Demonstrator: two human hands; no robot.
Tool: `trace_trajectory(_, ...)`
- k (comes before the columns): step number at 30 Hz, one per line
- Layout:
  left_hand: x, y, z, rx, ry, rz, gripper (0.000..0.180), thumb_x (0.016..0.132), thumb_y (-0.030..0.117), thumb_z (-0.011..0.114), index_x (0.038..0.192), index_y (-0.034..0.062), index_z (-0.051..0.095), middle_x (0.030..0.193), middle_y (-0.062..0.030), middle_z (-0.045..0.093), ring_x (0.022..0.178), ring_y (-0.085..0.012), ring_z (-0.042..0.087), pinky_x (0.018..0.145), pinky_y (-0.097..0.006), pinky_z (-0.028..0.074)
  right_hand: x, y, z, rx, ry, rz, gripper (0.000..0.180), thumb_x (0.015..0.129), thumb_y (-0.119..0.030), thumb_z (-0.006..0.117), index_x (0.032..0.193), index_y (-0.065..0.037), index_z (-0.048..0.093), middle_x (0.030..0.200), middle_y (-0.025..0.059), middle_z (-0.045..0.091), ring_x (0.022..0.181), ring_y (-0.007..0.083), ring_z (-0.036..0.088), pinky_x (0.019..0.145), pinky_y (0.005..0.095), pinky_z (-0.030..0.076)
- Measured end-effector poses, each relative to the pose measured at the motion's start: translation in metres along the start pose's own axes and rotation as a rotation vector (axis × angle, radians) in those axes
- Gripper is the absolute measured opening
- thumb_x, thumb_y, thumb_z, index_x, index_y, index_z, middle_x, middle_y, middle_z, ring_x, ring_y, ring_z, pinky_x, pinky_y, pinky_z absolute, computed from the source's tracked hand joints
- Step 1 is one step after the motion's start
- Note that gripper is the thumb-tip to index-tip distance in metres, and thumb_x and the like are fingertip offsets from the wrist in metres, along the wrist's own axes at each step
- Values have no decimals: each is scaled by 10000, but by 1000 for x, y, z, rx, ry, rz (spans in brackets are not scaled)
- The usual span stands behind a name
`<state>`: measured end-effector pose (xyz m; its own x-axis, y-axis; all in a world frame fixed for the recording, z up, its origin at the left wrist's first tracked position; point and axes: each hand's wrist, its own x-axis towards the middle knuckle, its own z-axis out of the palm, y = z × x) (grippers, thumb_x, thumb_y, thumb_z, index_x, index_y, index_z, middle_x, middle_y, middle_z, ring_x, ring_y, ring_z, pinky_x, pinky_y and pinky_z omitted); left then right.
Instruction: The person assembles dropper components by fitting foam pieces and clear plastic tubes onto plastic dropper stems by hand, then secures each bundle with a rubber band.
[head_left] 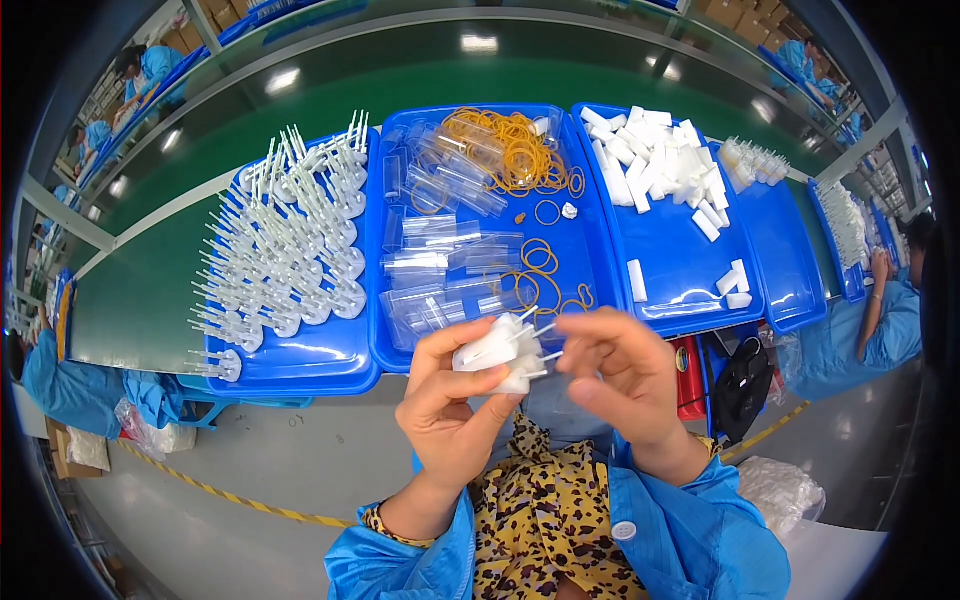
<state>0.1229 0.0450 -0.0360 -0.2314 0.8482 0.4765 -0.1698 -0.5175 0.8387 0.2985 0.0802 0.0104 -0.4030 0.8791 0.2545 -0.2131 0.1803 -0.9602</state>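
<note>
My left hand (455, 395) is closed around a small cluster of white foam-like blocks (497, 350). Thin white tubes (542, 332) stick out of the cluster's right side, toward my other hand. Slightly blurred, my right hand (625, 375) hovers just right of the tube ends with thumb and fingers apart. Nothing shows between its fingers; whether a fingertip touches a tube I cannot tell. Both hands are in front of the near edge of the middle blue tray (590, 255).
The middle tray holds clear plastic tubes (425, 235) and orange rubber bands (520, 150). White thin-stemmed parts (300, 240) crowd the left tray (290, 370). White blocks (640, 150) lie in the right tray (685, 265). Beyond runs a green conveyor (400, 70). Co-workers in blue sit either side.
</note>
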Motion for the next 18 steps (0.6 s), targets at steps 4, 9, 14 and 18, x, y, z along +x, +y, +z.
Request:
trace_trajectory(4, 1, 2, 3, 107, -5, -23, 286, 701, -77, 763, 963, 23, 706, 1230, -191, 533, 1152, -299, 561, 922, -380, 507, 0, 5, -3, 182, 213, -207, 413, 865, -27, 648, 1243, 57, 504, 1041, 133, 620, 784, 82, 571, 699, 212, 472)
trace_trajectory(9, -1, 1, 8, 85, 42, -41, 306, 679, -77, 775, 961, 24, 713, 1203, -163, 536, 1107, -273, 572, 898, -360, 504, 5, 18, 4, 119, 262, -260, 381, 872, -12, 645, 1214, 49, 488, 1044, 151, 612, 842, 103, 591, 729, 219, 490)
trace_trajectory(14, -1, 3, 9, 109, 47, -62, 299, 677, -65, 786, 953, 28, 717, 1171, -140, 539, 1065, -243, 576, 870, -336, 502, 4, 25, 9, 74, 226, -290, 372, 839, 34, 666, 1165, 46, 487, 1040, 151, 579, 871, 131, 610, 734, 233, 507)
trace_trajectory(18, -1, 5, 11, 123, 78, -96, 297, 681, -52, 793, 957, 29, 718, 1162, -128, 543, 1049, -232, 578, 855, -326, 501, 2, 30, 14, 38, 240, -315, 366, 823, 39, 679, 1138, 39, 491, 1029, 149, 569, 875, 142, 614, 724, 238, 513)
